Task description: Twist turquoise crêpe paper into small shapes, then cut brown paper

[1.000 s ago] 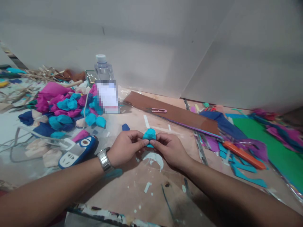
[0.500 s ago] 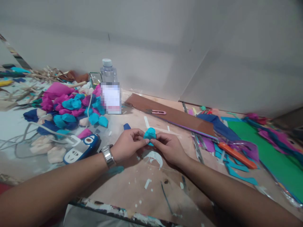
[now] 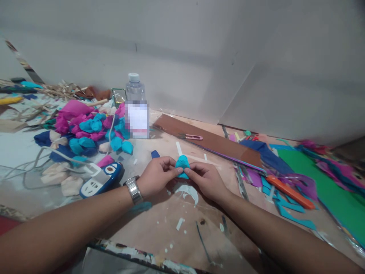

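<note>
A small piece of turquoise crepe paper (image 3: pixel 182 162), rounded at its top, is pinched between my two hands above the middle of the table. My left hand (image 3: pixel 160 173), with a metal watch (image 3: pixel 134 189) on its wrist, is closed on the paper's left side. On the right side my right hand (image 3: pixel 205 179) grips it too, and both thumbs meet near its lower part. The other fingertips are partly hidden behind the paper. Just behind my left hand lies a small dark blue piece (image 3: pixel 155 154).
Crumpled pink, blue and cream paper pieces (image 3: pixel 85 125) are heaped at left, near a blue-and-white power strip (image 3: pixel 101 179). A bottle (image 3: pixel 135 87) stands behind a blurred-out screen (image 3: pixel 138 120). Pink thread snips (image 3: pixel 194 137) rest on brown sheets (image 3: pixel 225 144). An orange-handled cutter (image 3: pixel 291 192) lies at right.
The view has shifted slightly, so most things appear a little further right. Both hands keep their pinch on the turquoise paper, whose lower part looks spread a little wider.
</note>
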The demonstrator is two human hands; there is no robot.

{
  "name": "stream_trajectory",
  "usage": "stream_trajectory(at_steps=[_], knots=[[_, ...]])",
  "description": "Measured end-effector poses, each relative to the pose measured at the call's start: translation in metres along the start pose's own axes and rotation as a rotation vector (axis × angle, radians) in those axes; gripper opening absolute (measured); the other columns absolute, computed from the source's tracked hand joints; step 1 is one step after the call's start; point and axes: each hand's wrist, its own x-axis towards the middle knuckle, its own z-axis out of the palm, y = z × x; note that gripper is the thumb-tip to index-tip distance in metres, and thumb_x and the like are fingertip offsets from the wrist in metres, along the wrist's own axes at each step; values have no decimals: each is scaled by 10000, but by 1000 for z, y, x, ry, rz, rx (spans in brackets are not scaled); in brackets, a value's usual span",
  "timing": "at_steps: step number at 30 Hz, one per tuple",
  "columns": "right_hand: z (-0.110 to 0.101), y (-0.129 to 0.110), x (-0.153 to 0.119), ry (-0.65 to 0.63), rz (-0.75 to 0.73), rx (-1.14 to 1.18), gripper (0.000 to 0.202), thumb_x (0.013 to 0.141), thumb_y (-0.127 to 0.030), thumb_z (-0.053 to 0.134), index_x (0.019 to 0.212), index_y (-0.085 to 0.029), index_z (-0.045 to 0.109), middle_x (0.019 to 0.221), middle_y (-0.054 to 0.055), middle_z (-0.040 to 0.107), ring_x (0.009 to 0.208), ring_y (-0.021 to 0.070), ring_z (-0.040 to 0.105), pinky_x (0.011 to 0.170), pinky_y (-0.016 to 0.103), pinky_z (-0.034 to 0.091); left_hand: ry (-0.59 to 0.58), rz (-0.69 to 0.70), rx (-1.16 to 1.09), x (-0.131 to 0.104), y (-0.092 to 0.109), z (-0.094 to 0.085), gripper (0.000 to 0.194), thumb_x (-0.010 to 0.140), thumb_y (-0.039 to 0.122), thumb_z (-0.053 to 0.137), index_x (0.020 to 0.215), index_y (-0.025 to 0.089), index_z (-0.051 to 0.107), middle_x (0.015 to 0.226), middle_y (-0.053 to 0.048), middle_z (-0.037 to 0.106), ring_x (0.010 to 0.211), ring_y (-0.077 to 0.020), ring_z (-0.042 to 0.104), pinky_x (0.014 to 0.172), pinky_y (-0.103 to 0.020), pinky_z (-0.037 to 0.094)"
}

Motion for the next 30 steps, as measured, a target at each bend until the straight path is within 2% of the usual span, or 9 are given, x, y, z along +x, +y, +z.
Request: stream_trajectory(at_steps=[8,13,20,23,27,30], knots=[[0,1,-1,20,-1,-11,320,806,-487,807,771,-171,764,737,14,704,677,149,572,655,279,454,-28,12,39,-1,0,0,444,793,528,821,924,142,646,724,-20,672,543,-121,610,471,-231,519],[0,2,-1,23,-6,48,306,803,-482,821,793,-180,781,780,24,738,707,161,618,693,295,515,-38,9,48,-1,3,1,463,793,563,812,915,156,629,668,8,629,546,-118,586,481,-227,500],[2,2,-2,22,17,164,273,799,-475,842,864,-215,788,870,32,773,780,198,703,748,350,616,-68,-18,5,-2,4,2,531,741,615,836,817,123,652,734,-59,708,583,-114,619,542,-228,497],[3,0,-3,16,27,192,268,794,-473,848,862,-223,779,825,23,768,742,194,711,730,354,627,-55,-6,6,-1,3,1,531,761,626,815,822,128,641,750,-64,715,574,-109,605,543,-231,488],[4,0,-3,15,11,190,265,781,-441,867,802,-203,751,799,28,757,711,178,698,712,336,621,-99,13,119,-1,0,-1,541,824,645,747,878,111,677,796,-76,707,620,-120,615,571,-245,511],[3,1,-3,28,-24,179,265,810,-422,843,902,-210,713,810,18,730,712,172,693,684,323,608,-116,21,96,-2,1,0,543,840,640,732,887,101,675,788,-65,685,620,-113,603,573,-241,508]])
